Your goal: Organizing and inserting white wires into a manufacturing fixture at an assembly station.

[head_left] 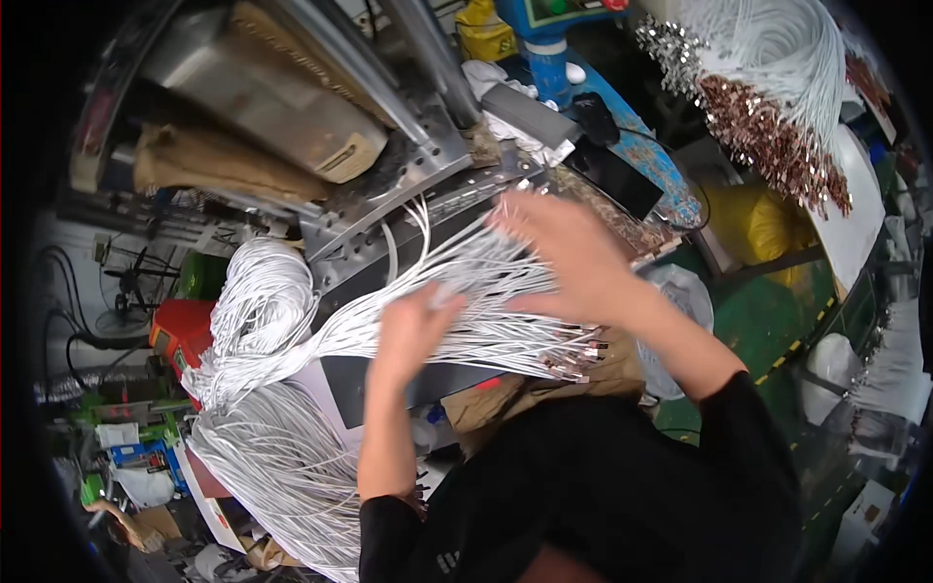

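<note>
From where I stand, a person in black sleeves works both bare hands over a thick bundle of white wires (496,325), which lies fanned out across a dark surface (350,384) just in front of the body, beside a perforated metal frame (398,175). The left hand (413,335) rests over the middle of the bundle; it is blurred, and I cannot tell whether its fingers press together on any strands. The right hand (583,262) arches over the right-hand end, fingers and thumb spread wide apart, with wires between them; whether the fingertips touch a strand is lost in the blur. Copper-coloured terminals (575,358) are already on wire ends at the lower right of the fan. The work looks partway to me: the strands run roughly one way and draw together toward the left, yet their right ends lie loose and uneven, so the gathering seems unfinished. Around it are more wires: a white coil (262,291) at the left, a loose grey-white bundle (277,476) below that, and, at the upper right, well apart, a large looped bundle (777,49) with many copper-coloured ends. Whether those are finished or waiting, I cannot tell.
</note>
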Motion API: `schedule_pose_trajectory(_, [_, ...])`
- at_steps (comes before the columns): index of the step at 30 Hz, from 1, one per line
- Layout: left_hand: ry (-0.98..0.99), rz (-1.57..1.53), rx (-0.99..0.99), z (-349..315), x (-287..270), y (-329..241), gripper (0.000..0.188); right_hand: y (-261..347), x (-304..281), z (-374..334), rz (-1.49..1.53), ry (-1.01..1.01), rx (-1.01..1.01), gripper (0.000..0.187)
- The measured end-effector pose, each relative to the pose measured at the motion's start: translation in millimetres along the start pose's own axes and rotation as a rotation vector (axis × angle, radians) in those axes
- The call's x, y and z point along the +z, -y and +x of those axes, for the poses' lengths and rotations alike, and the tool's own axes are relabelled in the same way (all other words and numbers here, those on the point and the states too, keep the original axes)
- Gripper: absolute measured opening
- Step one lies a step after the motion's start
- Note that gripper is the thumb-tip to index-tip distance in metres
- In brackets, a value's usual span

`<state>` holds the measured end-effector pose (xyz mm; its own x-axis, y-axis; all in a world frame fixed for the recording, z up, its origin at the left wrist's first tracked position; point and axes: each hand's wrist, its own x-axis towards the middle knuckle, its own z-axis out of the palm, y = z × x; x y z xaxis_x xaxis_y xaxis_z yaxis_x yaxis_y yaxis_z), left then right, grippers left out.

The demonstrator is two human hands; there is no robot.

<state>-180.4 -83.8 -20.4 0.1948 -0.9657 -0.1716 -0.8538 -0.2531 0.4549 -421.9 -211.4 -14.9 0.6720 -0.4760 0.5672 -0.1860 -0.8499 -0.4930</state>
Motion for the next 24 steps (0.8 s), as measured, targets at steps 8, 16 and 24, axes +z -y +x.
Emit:
schedule_pose_trajectory(8, [-0.147, -0.286, -0.017, -18.1, -18.3, 81.1, 0.021, -0.3, 20.8, 92.2, -0.34, 0.755, 0.073, 0.036])
schedule_pose_trajectory(16, [-0.561, -0.3, -0.044, -2.0, -13.2, 88.8, 0.023, -57.3, 77.4, 43.6, -0.155, 0.612, 0.162, 0.026])
schedule_pose_trajectory(24, [-0.451, -0.03, 0.275, 19.2, -20.4, 3.1, 0.033, -25.3, 74.0, 25.6, -0.301, 0.348, 0.044, 0.02])
